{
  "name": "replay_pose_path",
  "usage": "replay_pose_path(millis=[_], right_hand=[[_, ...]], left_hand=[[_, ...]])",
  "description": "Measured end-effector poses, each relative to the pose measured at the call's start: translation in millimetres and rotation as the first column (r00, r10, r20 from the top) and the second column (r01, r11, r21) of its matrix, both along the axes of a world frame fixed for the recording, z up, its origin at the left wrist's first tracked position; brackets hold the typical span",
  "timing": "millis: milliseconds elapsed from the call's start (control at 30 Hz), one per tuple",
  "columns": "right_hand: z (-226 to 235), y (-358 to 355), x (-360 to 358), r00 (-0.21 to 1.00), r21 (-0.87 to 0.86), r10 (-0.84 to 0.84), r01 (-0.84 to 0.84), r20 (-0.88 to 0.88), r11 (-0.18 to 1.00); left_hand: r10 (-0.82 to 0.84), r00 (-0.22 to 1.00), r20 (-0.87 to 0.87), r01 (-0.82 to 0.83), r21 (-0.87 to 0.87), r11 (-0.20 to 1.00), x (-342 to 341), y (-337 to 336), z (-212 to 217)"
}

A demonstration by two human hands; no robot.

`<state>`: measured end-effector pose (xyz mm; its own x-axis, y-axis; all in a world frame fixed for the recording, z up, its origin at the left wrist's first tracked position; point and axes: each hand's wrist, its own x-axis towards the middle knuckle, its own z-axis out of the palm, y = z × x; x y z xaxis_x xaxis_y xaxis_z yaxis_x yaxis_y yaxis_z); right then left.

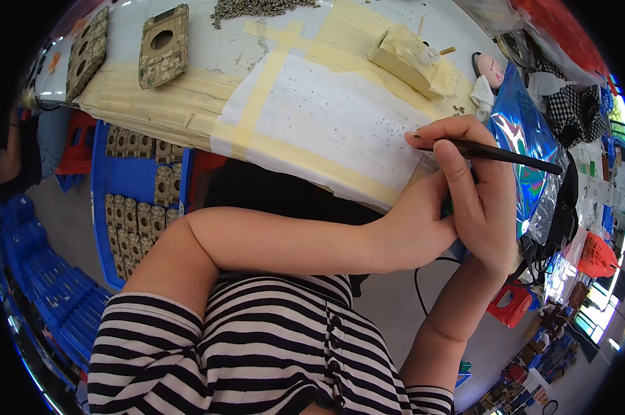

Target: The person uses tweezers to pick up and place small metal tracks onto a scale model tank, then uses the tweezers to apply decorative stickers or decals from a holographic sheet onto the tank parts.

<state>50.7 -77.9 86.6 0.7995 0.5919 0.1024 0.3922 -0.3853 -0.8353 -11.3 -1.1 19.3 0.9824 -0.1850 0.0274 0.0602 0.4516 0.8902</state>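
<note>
My right hand (482, 187) is closed round a slim black tool, tweezers by the look of them (523, 159). Their thin end is between my fingertips, over the right end of a white sheet (299, 117). Tiny dark specks (388, 130) are scattered on that sheet, thickest just left of my fingertips. My left arm reaches across my body, and my left hand (423, 211) rests against the right one at the sheet's near right edge. The right hand covers most of its fingers, so whether they grip anything is hidden.
Two camouflage-patterned cases with round holes (164, 47) lie at the table's far left. A heap of small grains (257, 7) sits at the back. A tape-covered block (406, 59) stands beyond the sheet. Shiny blue film (523, 131) lies right; a blue tray (136, 166) of cases is lower left.
</note>
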Motion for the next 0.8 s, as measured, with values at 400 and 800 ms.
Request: replay_pose_path(millis=[400, 800], right_hand=[[-7, 4, 1, 0.998, 0.038, 0.043, -0.042, -0.037, 0.998], [-4, 2, 2, 0.995, 0.024, 0.098, -0.098, -0.007, 0.995]], left_hand=[[0.053, 0.996, 0.066, -0.050, -0.034, 0.998, -4, 4, -1], [0.057, 0.972, 0.229, -0.086, 0.120, 0.989, -6, 5, -4]])
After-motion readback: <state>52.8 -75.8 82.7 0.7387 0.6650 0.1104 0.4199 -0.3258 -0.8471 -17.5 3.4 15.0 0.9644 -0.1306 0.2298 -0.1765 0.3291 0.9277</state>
